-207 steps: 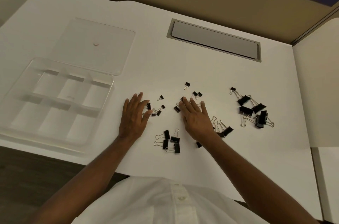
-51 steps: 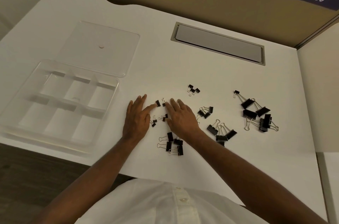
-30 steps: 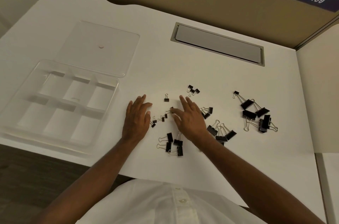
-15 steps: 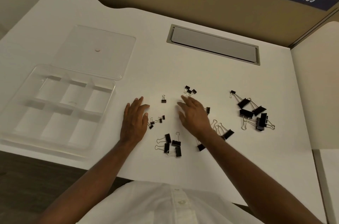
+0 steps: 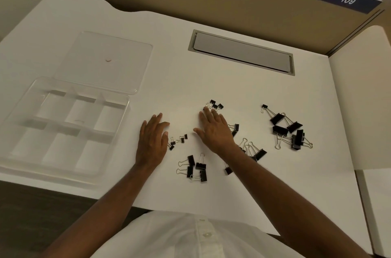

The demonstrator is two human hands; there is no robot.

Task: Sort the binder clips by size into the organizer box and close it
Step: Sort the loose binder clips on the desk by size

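Note:
Black binder clips lie in loose groups on the white desk [image 5: 232,92]. My left hand [image 5: 152,138] lies flat, fingers straight, beside a few tiny clips [image 5: 178,141]. My right hand [image 5: 215,129] is flat too, its fingertips touching a cluster of tiny clips [image 5: 214,105]. Several medium clips [image 5: 195,168] sit near the front between my arms. More medium clips [image 5: 255,151] show past my right wrist, partly hidden by it. The large clips [image 5: 289,131] are heaped at the right. The clear organizer box [image 5: 63,131] stands open and empty at the left, its lid [image 5: 105,61] flat behind it.
A grey cable hatch [image 5: 241,52] is set into the desk at the back. Tan partition walls close the back and right. A sign reading 109 [image 5: 348,0] hangs at the top right. The desk's front edge runs just below the box.
My right hand slid forward and pushed a lone tiny clip up to the back cluster. My left hand stayed flat beside its few tiny clips.

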